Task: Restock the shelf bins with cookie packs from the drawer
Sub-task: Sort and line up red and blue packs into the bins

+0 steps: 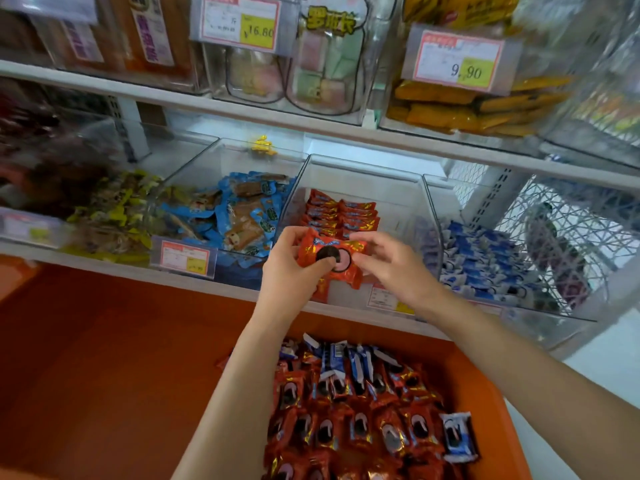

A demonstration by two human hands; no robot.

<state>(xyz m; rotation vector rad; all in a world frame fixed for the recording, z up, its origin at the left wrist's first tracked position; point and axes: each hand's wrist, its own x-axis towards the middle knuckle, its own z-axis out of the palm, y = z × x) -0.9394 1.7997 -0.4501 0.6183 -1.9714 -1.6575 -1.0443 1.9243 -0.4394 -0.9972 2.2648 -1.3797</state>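
Note:
My left hand (294, 271) grips a stack of red cookie packs (330, 256) at the front edge of a clear shelf bin (363, 171). My right hand (388, 261) pinches the right end of the top pack. Behind the hands, red packs (341, 211) lie in two rows inside that bin. Below, the open orange drawer (485, 386) holds several red packs (346, 424) and some blue and white packs (346, 358).
Left of the red bin stands a bin of blue snack packs (242, 209), then one of yellow packs (114, 216). A bin of blue and white packs (485, 258) is on the right. The upper shelf (242, 109) hangs over the bins. Price tags (183, 259) line the front.

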